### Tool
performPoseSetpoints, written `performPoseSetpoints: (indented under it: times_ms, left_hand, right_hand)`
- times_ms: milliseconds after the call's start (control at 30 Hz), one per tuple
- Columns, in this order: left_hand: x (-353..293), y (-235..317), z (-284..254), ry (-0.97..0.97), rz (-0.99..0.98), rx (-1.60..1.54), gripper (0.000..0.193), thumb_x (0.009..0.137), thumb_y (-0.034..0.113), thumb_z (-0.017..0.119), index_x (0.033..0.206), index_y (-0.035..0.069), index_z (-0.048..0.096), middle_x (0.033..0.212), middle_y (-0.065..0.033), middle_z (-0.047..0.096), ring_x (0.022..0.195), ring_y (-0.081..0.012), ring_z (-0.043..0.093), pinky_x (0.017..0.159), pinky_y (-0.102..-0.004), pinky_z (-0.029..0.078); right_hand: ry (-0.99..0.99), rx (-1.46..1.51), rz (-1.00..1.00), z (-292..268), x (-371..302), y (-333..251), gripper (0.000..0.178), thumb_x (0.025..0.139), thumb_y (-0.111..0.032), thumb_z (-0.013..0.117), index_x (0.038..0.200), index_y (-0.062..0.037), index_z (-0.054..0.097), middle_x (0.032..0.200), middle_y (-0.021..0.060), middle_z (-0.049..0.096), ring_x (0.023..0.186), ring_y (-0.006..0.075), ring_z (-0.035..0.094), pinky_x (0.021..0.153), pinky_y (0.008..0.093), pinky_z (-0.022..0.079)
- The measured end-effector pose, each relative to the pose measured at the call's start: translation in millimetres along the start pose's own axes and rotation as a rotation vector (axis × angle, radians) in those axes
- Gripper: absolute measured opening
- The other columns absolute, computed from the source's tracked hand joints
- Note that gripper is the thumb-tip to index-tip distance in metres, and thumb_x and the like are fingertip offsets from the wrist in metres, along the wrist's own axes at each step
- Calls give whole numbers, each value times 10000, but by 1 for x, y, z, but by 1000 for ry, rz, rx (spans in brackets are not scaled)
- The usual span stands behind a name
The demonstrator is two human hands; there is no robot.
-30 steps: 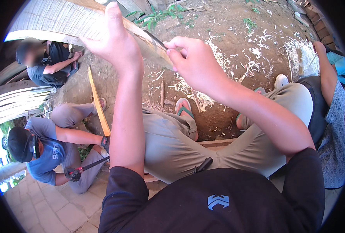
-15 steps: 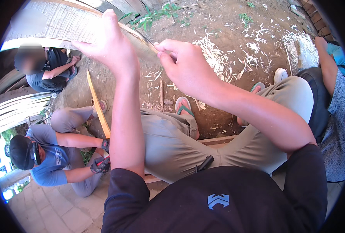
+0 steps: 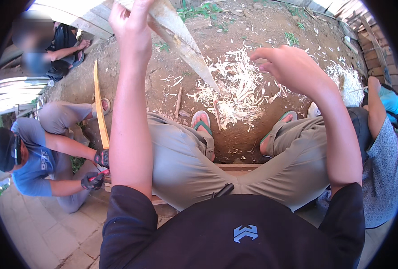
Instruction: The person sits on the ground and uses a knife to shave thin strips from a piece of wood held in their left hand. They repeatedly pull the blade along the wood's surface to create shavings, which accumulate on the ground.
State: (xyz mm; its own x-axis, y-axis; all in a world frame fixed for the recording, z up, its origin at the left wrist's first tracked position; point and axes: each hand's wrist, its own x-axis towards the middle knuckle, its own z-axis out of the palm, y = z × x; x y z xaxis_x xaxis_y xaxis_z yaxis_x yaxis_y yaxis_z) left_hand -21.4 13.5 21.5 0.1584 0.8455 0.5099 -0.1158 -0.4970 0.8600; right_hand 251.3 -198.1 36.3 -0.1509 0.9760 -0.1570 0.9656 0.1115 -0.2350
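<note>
At the top of the view my left hand (image 3: pixel 131 20) is raised, its fingers closed around a pale, flat wooden board (image 3: pixel 181 40). The board tapers to a point that hangs toward the ground in front of my feet; its other end is cut off by the frame's top edge. My right hand (image 3: pixel 293 71) hovers to the right of the board, apart from it, with its fingers bent and thumb and forefinger toward the left. A faint thin line runs out from those fingertips; what it is I cannot make out.
Pale wood shavings (image 3: pixel 239 94) cover the dirt ahead of my sandalled feet. At left a gloved co-worker (image 3: pixel 42 157) holds a red-handled tool beside a long curved yellow wooden strip (image 3: pixel 100 107). Another person (image 3: pixel 64 49) crouches farther off; someone sits close at my right (image 3: pixel 382 179).
My left hand has gone from spread fingers to a grip on the board. The board's pointed end has come into view. My right hand has moved right, away from the wood.
</note>
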Motion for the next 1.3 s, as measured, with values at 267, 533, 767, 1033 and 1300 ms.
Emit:
performPoseSetpoints:
  times_ms: [267, 533, 767, 1033, 1300]
  left_hand:
    - [-2, 25, 29, -100, -67, -319, 342, 988, 259, 666, 1232, 22, 628, 1120, -79, 685, 1024, -137, 661, 854, -333, 549]
    - [3, 22, 17, -195, 52, -355, 440, 1040, 396, 573, 1214, 3, 671, 1124, -79, 701, 1043, -157, 661, 911, -335, 539]
    - [4, 22, 22, -324, 151, -242, 488, 1051, 412, 542, 1313, 17, 659, 1242, -82, 693, 1169, -183, 614, 1028, -353, 470]
    - [5, 30, 24, -395, 348, -232, 475, 1059, 382, 506, 1272, -5, 682, 1238, -105, 698, 1164, -203, 620, 1043, -364, 457]
    - [13, 30, 30, -442, 140, -348, 458, 1057, 374, 497, 1246, -8, 662, 1119, -93, 699, 1053, -183, 638, 963, -363, 500]
  right_hand:
    - [17, -168, -250, -7, 24, -9, 205, 964, -191, 660, 1146, -199, 752, 898, 129, 754, 814, 350, 729, 721, 467, 579]
    - [464, -179, -473, 33, 66, -40, 407, 939, -125, 721, 1307, -299, 729, 659, 35, 608, 564, 224, 589, 523, 380, 499]
    - [543, -234, -507, 46, 83, -30, 491, 905, -84, 759, 1319, -344, 722, 628, 9, 535, 509, 151, 518, 489, 369, 463]
    - [573, -217, -581, 58, 88, -19, 528, 868, -31, 768, 1300, -334, 738, 686, -6, 607, 514, 137, 539, 472, 342, 471]
    - [644, -115, -582, 68, 92, -17, 516, 854, -63, 752, 1267, -372, 745, 674, -30, 582, 527, 157, 582, 459, 333, 496]
